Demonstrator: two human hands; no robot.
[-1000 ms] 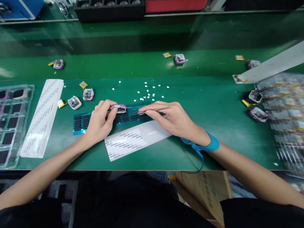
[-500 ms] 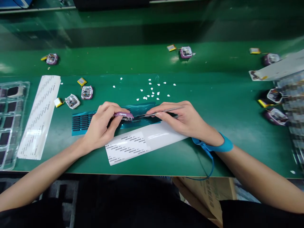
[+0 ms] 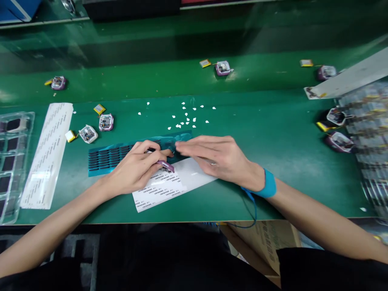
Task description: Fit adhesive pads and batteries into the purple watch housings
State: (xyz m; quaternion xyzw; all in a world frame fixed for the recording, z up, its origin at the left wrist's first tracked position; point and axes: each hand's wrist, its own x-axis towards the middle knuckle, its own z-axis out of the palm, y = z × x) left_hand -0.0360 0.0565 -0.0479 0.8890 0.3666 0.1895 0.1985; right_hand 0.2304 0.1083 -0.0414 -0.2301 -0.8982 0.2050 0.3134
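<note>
Thumb and fingers of my left hand (image 3: 138,167) grip a purple-rimmed device (image 3: 166,165) above the printed white sheet (image 3: 169,186). Its index finger reaches onto the blue film (image 3: 106,155), which carries rows of black strips. My right hand (image 3: 220,157) is over the right end of the film and the sheet, its fingertips close to the left index finger. Those fingertips are blurred, and most of whatever lies in the palm is hidden; only a small shiny bit shows. A blue band (image 3: 269,184) circles the right wrist.
Several small white stickers (image 3: 186,114) lie beyond the hands. Opened devices (image 3: 106,122) with yellow batteries sit left and at the back. A clear tray (image 3: 18,161) and white strip (image 3: 48,157) are left; stacked trays (image 3: 370,137) stand right.
The purple device has come down toward the sheet in my left hand, whose index finger now extends onto the film. The tweezers seen earlier in my right hand no longer show clearly. The view has shifted slightly.
</note>
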